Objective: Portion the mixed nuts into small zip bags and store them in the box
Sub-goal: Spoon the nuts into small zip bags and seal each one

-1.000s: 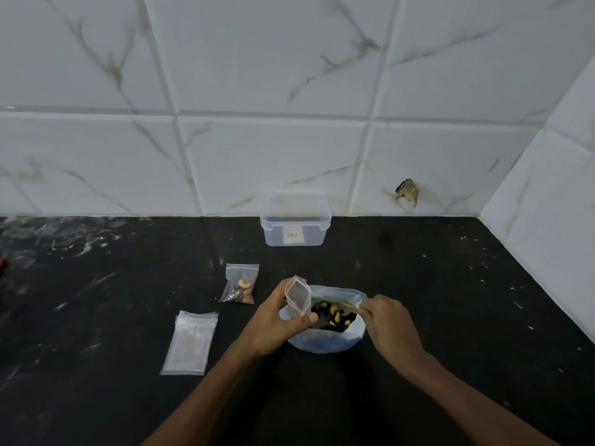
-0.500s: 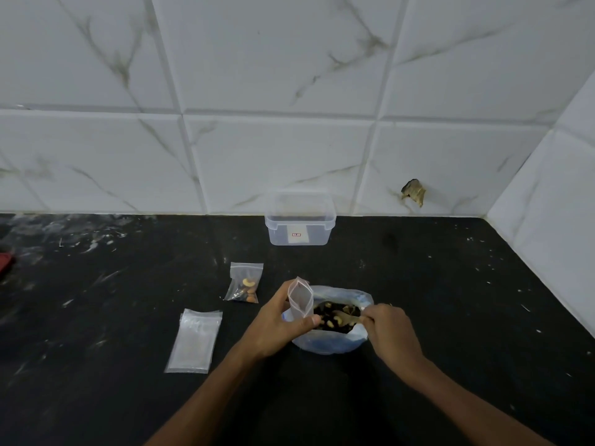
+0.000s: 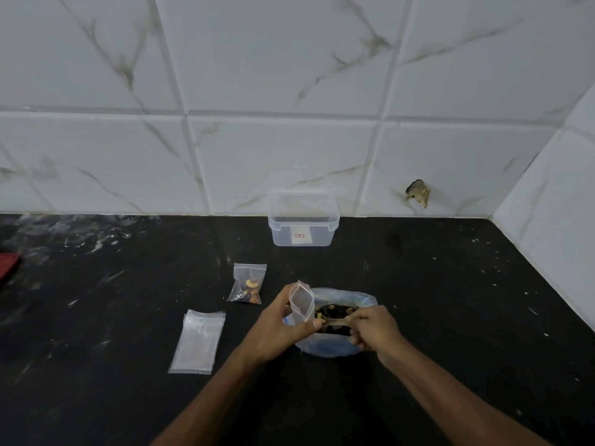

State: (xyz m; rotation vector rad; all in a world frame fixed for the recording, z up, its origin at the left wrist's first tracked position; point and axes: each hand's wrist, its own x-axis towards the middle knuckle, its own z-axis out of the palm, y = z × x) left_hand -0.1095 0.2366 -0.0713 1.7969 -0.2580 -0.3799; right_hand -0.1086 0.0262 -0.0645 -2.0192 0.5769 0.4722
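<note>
Both forearms reach in from the near edge over the black surface (image 3: 450,284). The left hand (image 3: 277,329) stands a small empty zip bag (image 3: 302,300) upright, its grip clamped on the bag's lower part between thumb and curled fingers, mouth upward. The right hand (image 3: 373,329) sits just right of it, fingers curled, its grip pinched on a pale spoon (image 3: 335,322) that carries a few nuts and points toward the left hand. Under and between both grips lies the large blue-tinted bag (image 3: 331,347), its top rolled open, with mixed nuts (image 3: 335,309) dark and pale inside.

Just beyond and left of the left grip lies a filled zip bag (image 3: 248,283) flat on the surface, a cashew showing through it. Farther left and nearer the person lies a stack of empty zip bags (image 3: 198,341). Well beyond both grips, against the tiled wall (image 3: 289,91), stands the clear plastic box (image 3: 302,220) with a small label on its front; whether anything lies inside I cannot tell.
</note>
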